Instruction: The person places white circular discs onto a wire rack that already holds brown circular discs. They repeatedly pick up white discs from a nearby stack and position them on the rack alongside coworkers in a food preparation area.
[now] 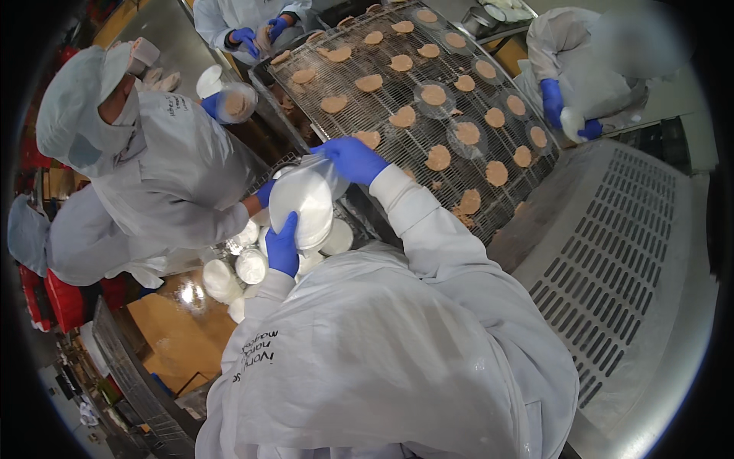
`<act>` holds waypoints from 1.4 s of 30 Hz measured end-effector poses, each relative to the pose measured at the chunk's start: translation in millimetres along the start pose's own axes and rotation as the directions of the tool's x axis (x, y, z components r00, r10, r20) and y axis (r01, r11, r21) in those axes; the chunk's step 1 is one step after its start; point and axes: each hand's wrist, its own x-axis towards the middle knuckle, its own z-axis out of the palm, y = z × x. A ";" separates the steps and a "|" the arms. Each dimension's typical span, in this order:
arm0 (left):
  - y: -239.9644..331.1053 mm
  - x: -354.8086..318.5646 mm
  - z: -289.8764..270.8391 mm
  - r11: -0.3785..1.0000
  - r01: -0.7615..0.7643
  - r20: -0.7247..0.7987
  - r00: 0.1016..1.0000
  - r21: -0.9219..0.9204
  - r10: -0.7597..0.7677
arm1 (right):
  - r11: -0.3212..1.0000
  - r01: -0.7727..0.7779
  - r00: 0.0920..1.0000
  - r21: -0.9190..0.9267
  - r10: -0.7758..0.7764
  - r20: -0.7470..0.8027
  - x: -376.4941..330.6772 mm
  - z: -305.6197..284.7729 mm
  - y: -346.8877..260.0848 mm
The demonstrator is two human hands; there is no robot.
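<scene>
My left hand [283, 249], in a blue glove, is closed on the lower edge of a stack of round white sheets [302, 203]. A thin see-through sheet [327, 167] rises from the stack's upper right, and my right hand [353, 159], also gloved in blue, pinches it. Its fingertips are partly hidden behind the sheet. Just beyond the right hand is a wire mesh conveyor [352, 115] bearing flat, light brown patties [438, 157]. Some patties lie on clear round sheets [467, 136].
More white round stacks [251, 266] lie below my left hand. A slotted metal panel [604, 260] flanks the conveyor on the right. A co-worker [160, 153] at the left holds a patty on a sheet [235, 103]; others stand at the far side [248, 19] and far right [585, 69].
</scene>
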 end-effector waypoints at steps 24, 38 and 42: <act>-8.0 39.8 -50.3 0.999 0.053 0.242 0.969 -0.007 -0.050 | 0.506 -0.556 0.829 -0.659 0.392 -0.398 -122.8 -163.7 148.2; -26.3 11.6 -84.9 0.988 0.112 0.158 0.983 -0.108 -0.094 | 0.339 -0.280 0.724 -0.898 0.689 0.035 -141.2 -183.1 60.5; -23.2 -6.1 -89.9 0.993 0.090 0.191 0.979 -0.077 -0.074 | 0.356 -0.231 0.638 -0.906 0.758 0.135 -138.6 -154.1 22.1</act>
